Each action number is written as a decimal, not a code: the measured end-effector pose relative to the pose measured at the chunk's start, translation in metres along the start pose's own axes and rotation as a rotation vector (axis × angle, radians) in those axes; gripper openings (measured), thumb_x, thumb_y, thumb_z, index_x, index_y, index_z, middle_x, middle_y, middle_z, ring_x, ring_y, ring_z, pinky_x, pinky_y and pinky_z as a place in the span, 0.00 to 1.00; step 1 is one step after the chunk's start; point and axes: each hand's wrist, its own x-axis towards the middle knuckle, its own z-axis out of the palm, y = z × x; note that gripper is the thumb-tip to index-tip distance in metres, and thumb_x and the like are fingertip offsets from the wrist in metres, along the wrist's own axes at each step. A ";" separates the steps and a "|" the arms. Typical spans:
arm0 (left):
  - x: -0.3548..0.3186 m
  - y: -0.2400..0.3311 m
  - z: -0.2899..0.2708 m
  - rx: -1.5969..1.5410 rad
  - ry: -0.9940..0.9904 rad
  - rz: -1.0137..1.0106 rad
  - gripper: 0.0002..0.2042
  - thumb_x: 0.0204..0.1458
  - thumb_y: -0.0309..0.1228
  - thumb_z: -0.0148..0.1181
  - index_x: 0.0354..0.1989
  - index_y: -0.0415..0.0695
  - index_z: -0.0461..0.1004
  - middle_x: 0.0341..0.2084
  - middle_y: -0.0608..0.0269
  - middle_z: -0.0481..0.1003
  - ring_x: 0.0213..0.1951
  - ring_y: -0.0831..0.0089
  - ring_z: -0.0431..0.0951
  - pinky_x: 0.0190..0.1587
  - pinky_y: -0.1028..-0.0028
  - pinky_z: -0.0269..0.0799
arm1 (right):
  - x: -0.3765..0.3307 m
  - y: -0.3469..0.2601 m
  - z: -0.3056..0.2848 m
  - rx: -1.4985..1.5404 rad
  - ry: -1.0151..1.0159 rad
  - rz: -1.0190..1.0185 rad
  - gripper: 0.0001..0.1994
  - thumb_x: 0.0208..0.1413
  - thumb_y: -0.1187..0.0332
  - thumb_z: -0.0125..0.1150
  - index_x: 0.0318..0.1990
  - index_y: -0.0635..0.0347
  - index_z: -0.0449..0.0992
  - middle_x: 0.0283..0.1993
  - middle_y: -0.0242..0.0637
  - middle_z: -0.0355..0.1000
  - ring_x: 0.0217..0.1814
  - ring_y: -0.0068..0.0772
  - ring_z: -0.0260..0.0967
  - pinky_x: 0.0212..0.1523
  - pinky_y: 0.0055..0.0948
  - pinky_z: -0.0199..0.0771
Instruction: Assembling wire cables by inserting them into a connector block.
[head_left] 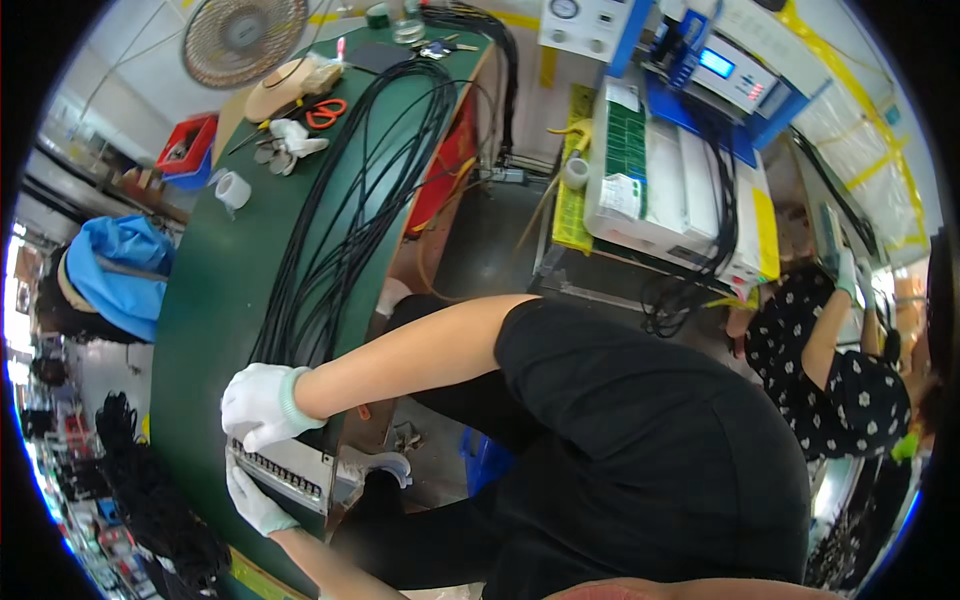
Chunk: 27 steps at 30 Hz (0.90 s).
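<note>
A bundle of long black cables (345, 190) runs down the green table (200, 310) toward me. My right hand (262, 402), in a white glove with a green cuff, is closed over the near ends of the cables. Those ends meet a grey metal fixture (285, 475) with a row of small slots. My left hand (255, 502), also in a white glove, grips the fixture's near edge from below. My black shirt and trousers fill the lower right of the view.
On the far end of the table lie orange-handled scissors (325, 112), a white tape roll (232, 188) and a fan (238, 38). A red bin (186, 145) stands at the left. A white machine (660, 175) and a co-worker in a dotted dress (835, 365) are at the right.
</note>
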 end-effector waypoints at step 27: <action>-0.147 0.288 0.270 -0.316 -1.081 0.476 0.22 0.52 0.31 0.60 0.56 0.37 0.72 0.55 0.53 0.72 0.59 0.63 0.69 0.63 0.68 0.60 | -0.737 -0.209 -0.370 -0.148 1.805 1.268 0.23 0.57 0.51 0.63 0.53 0.56 0.72 0.43 0.32 0.74 0.35 0.24 0.72 0.32 0.24 0.74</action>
